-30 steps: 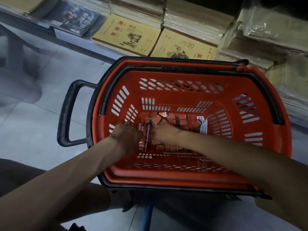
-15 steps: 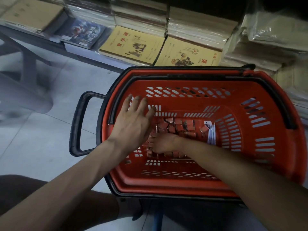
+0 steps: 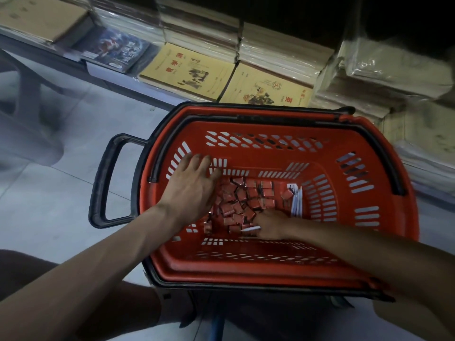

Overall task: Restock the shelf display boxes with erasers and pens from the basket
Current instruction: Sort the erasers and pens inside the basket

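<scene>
A red plastic basket (image 3: 369, 244) with black rim and handles stands on the floor in front of me. Several small red-wrapped erasers (image 3: 242, 200) lie heaped on its bottom, and a few white pens (image 3: 296, 201) lie at the right side. My left hand (image 3: 190, 190) hovers flat, fingers spread, over the left part of the heap by the basket wall. My right hand (image 3: 269, 223) is down among the erasers, its fingers curled round a white pen (image 3: 251, 228) whose end sticks out to the left.
A low shelf behind the basket carries yellow exercise books (image 3: 187, 72), a dark-covered book (image 3: 115, 49) and plastic-wrapped paper stacks (image 3: 384, 67). A black side handle (image 3: 103, 183) juts left over the grey tiled floor (image 3: 37, 205). My knees are below the basket.
My left hand lifted out of the eraser heap and opened flat above it. My right hand slid back toward me and now holds a white pen.
</scene>
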